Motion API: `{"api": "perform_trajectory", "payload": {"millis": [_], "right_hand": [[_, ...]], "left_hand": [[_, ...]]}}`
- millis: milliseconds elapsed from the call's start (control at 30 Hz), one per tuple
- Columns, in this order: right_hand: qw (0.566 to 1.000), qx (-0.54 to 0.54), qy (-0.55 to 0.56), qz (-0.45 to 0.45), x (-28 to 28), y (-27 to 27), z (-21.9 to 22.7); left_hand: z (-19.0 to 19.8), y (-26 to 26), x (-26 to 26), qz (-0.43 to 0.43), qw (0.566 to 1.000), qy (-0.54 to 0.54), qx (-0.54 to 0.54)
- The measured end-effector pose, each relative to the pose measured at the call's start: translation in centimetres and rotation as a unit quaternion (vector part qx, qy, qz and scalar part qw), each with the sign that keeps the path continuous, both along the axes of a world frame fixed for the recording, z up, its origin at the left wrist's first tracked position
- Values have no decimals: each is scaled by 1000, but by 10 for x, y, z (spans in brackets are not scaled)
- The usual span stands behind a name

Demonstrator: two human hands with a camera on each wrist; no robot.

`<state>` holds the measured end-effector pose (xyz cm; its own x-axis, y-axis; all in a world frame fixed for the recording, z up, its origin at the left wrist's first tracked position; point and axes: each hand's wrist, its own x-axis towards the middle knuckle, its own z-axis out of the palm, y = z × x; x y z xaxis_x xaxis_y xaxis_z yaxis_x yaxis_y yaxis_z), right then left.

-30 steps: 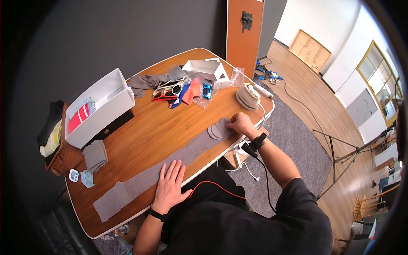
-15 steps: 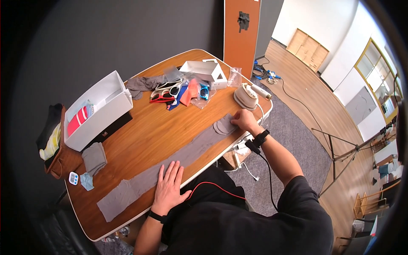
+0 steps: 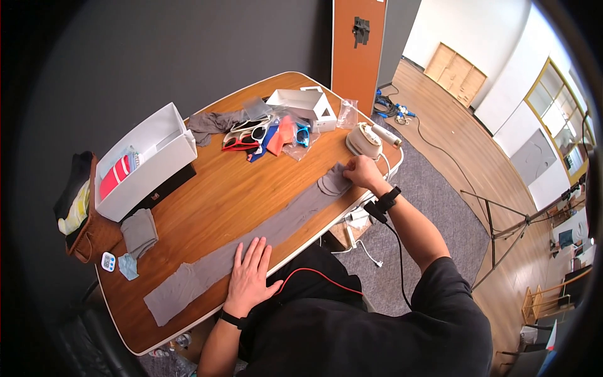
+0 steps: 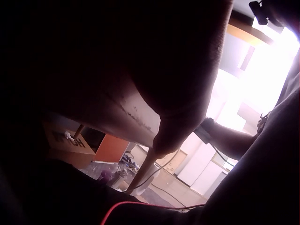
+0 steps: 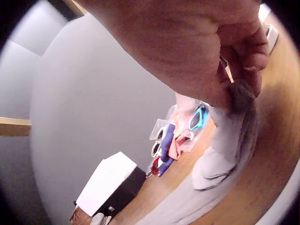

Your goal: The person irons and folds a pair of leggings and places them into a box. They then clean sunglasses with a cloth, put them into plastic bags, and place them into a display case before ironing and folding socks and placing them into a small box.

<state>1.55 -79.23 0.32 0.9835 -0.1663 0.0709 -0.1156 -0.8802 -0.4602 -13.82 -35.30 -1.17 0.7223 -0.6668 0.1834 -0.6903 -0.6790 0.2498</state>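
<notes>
A long, narrow piece of thin grey fabric (image 3: 264, 226), resembling a stocking or legging, lies stretched diagonally along the near side of the table. My left hand (image 3: 249, 279) rests flat on its middle stretch, fingers straight and slightly spread. At the far right end, where the fabric is doubled into rounded folds, my right hand (image 3: 363, 173) pinches the edge. The right wrist view shows bunched grey cloth (image 5: 242, 96) between thumb and fingers. Just beyond that hand stands a white clothes iron (image 3: 364, 139). The left wrist view is mostly dark, its fingers hidden.
A white box (image 3: 147, 160) on a black box stands at the left, beside a brown basket (image 3: 94, 235) of clothes. Folded grey cloth (image 3: 139, 232) and a small timer (image 3: 108, 261) lie near it. Sunglasses (image 3: 242, 144), packets and an open white carton (image 3: 301, 103) crowd the back.
My right hand has shifted slightly up and right, drawing the folded fabric end with it. The fabric's left end has slid a little right. My left hand stays almost in place.
</notes>
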Motion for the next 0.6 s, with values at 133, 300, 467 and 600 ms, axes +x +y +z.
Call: {"api": "perform_trajectory", "payload": {"millis": [133, 300, 467, 600], "right_hand": [[998, 48, -4, 30, -13, 28, 38], [994, 45, -20, 94, -33, 78, 53], [992, 9, 6, 122, -43, 113, 26], [993, -13, 20, 111, -46, 127, 8]], "left_hand": [[1, 0, 1, -2, 1000, 2, -2], [0, 0, 1, -3, 1000, -1, -1], [0, 1, 0, -1, 1000, -5, -5], [0, 0, 1, -2, 1000, -5, -6]]}}
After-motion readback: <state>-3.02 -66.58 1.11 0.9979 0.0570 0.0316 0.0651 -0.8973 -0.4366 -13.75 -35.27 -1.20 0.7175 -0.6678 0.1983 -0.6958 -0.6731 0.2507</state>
